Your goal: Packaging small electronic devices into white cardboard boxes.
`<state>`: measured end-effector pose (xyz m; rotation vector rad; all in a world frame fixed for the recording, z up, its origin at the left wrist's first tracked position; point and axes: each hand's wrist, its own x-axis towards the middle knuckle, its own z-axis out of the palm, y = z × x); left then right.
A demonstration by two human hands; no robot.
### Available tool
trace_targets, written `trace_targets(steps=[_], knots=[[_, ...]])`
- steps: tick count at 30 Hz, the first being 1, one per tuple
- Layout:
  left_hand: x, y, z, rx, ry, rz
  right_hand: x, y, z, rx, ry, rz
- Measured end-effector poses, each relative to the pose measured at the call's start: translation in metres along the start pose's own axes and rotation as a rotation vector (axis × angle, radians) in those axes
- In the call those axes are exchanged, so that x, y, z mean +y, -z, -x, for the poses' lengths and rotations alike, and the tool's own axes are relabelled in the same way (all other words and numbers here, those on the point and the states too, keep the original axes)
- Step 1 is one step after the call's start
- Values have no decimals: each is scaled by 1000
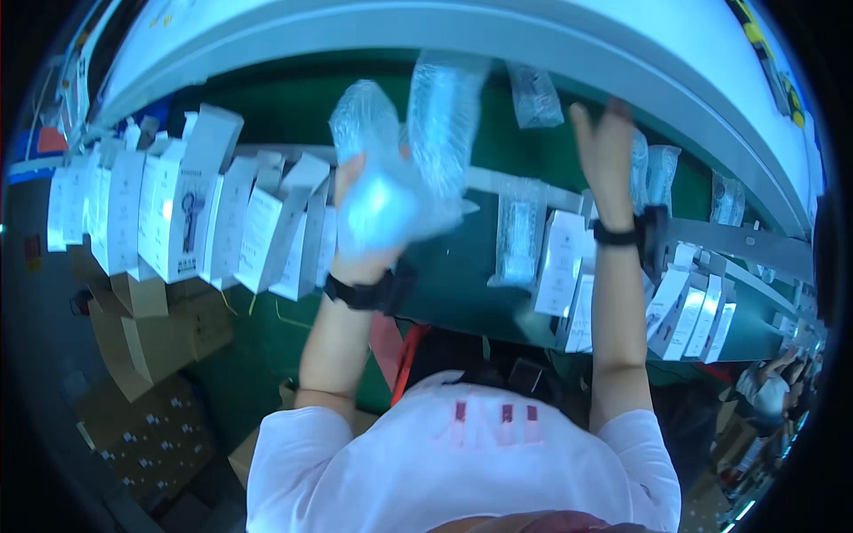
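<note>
My left hand (362,266) is wrapped round a bundle of bubble-wrapped packages (384,202), which covers most of its fingers. A tall bubble-wrapped package (444,115) stands up against this bundle; whether my hand grips it too is hidden. Over the far side of the green work surface, my right hand (607,160) is open, thumb and fingers apart, with nothing in it. Close to its left lies a clear bubble-wrap pouch (535,98), and to its right are more bubble-wrapped pieces (661,175). Dark bands circle both wrists.
Several white cartons (169,213) with raised flaps line the left. Other white boxes (689,311) stand at right. A bubble-wrapped item (519,235) lies in the middle, beside a white box (559,262). A grey rail (498,27) curves behind; brown cardboard boxes (169,338) sit lower left.
</note>
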<state>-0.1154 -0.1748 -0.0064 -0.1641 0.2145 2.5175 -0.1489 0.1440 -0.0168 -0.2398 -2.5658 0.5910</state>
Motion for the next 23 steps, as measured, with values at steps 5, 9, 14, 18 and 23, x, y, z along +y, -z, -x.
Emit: trace_targets(steps=[5, 9, 14, 18, 23], knots=[[39, 20, -179, 154, -34, -689, 24, -115, -38, -444, -395, 153], [72, 29, -302, 308, 6, -782, 48, -175, -32, -394, -296, 280], [31, 45, -409, 555, -375, -1060, 102, -96, -19, -577, -347, 150], [131, 37, -447, 551, -811, -1892, 66, -51, -24, -161, -142, 12], [83, 82, -530, 503, -625, -2461, 99, -14, -10, -122, -293, -63]])
